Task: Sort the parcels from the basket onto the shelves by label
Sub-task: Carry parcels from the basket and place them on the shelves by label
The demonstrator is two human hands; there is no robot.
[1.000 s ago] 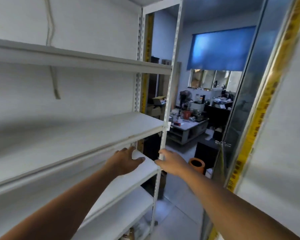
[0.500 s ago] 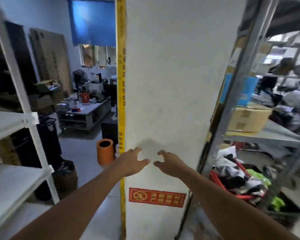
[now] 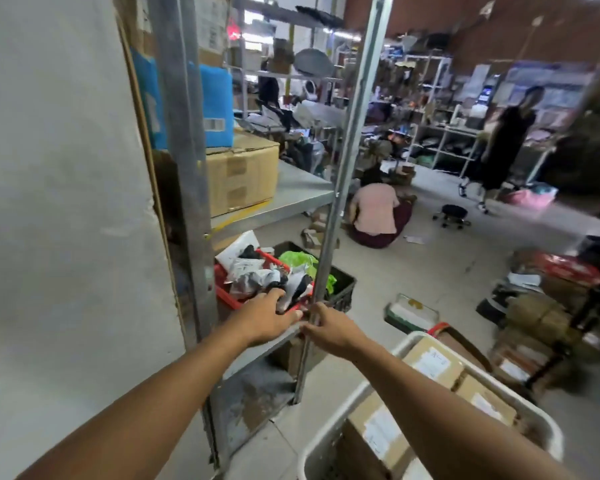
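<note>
- Reaching forward, you hold both bare arms out in front of you, with your left hand (image 3: 267,320) and your right hand (image 3: 329,329) close together at mid-frame.
- Your left hand is empty, its fingers loosely spread and lightly bent; it shows in front of the near rim of a red crate (image 3: 227,296), but whether it touches that rim you cannot tell.
- Your right hand is empty too, fingers relaxed and slightly curled, just beside the grey metal shelf post (image 3: 340,188); contact with the post cannot be told.
- The white basket (image 3: 548,424) sits low at the right, below your right forearm and nearer to you than either hand.
- Cardboard parcels (image 3: 433,362) with white labels fill that basket; neither hand touches them.
- The red crate holds black and white bagged items and stands on the lower board of the metal rack, with a black crate (image 3: 343,289) and a green bag (image 3: 298,259) behind it.
- A brown carton (image 3: 243,174) rests on the rack's middle shelf, with a blue package (image 3: 215,102) on top.
- A white wall (image 3: 59,202) fills the left side.
- Farther off, one person in pink (image 3: 376,213) sits on the floor and another in black (image 3: 506,133) stands by the distant shelves.
</note>
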